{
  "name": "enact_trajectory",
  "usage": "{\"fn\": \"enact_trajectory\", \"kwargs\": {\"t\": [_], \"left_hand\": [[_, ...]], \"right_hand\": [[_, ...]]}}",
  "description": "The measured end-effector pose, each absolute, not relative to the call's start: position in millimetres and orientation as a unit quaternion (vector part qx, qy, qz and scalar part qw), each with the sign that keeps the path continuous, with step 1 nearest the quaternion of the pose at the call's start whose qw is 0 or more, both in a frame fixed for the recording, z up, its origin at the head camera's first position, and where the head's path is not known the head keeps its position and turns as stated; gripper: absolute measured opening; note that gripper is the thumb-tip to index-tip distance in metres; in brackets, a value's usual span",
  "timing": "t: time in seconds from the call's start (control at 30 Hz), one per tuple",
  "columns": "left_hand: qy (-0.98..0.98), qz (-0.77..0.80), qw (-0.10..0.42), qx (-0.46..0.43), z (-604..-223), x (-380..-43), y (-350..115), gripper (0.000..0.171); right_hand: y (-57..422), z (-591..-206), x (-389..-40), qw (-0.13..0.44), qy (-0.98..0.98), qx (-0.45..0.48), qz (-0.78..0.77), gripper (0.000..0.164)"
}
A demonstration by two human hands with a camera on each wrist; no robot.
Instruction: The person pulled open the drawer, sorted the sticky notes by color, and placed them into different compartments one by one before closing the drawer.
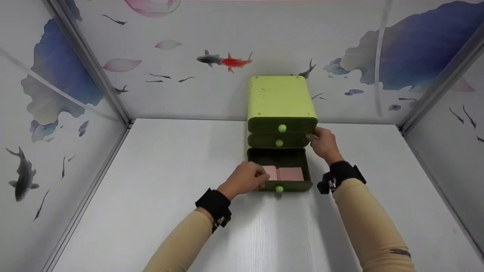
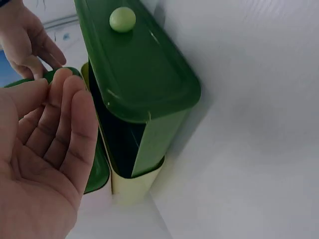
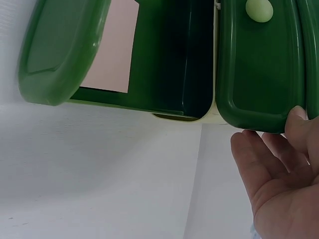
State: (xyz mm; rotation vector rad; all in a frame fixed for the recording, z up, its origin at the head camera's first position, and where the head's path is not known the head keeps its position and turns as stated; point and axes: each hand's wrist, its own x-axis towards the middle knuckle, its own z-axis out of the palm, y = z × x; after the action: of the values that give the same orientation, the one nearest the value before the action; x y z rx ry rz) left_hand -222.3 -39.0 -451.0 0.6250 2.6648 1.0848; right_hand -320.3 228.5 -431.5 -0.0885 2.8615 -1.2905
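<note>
A light-green desktop drawer cabinet with dark green drawer fronts stands against the back wall. Its bottom drawer is pulled out, with pink paper pads lying inside. Over the left part of that drawer hovers my left hand, fingers loosely bent and thumb near the index fingertip; nothing shows between them in the left wrist view. My right hand pinches the right edge of the middle drawer, thumb on the front and fingers against its side. The top drawer is above it.
The cabinet rests at the back of a white table. Printed wall panels enclose the table at the back and both sides. Round light-green knobs stick out from the drawer fronts.
</note>
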Motion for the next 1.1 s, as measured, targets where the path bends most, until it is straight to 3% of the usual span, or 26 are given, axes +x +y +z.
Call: {"fn": "enact_trajectory", "kwargs": {"t": [0.27, 0.6, 0.9, 1.1], "left_hand": [[0.895, 0.362, 0.143, 0.217, -471.8, -202.6, -20.2, 0.028], [0.913, 0.362, 0.097, 0.161, -500.6, -194.8, 3.7, 0.030], [0.918, 0.377, 0.049, 0.118, -514.0, -195.4, 18.2, 0.051], [0.916, 0.387, 0.019, 0.103, -518.0, -196.5, 25.7, 0.045]], "right_hand": [[230.4, -433.2, -320.9, 0.005, 0.908, -0.028, -0.419, 0.035], [232.3, -435.1, -320.9, 0.000, 0.910, -0.036, -0.414, 0.036], [233.1, -435.8, -318.5, -0.010, 0.908, -0.051, -0.415, 0.035], [232.9, -435.4, -318.3, -0.017, 0.909, -0.053, -0.413, 0.035]]}}
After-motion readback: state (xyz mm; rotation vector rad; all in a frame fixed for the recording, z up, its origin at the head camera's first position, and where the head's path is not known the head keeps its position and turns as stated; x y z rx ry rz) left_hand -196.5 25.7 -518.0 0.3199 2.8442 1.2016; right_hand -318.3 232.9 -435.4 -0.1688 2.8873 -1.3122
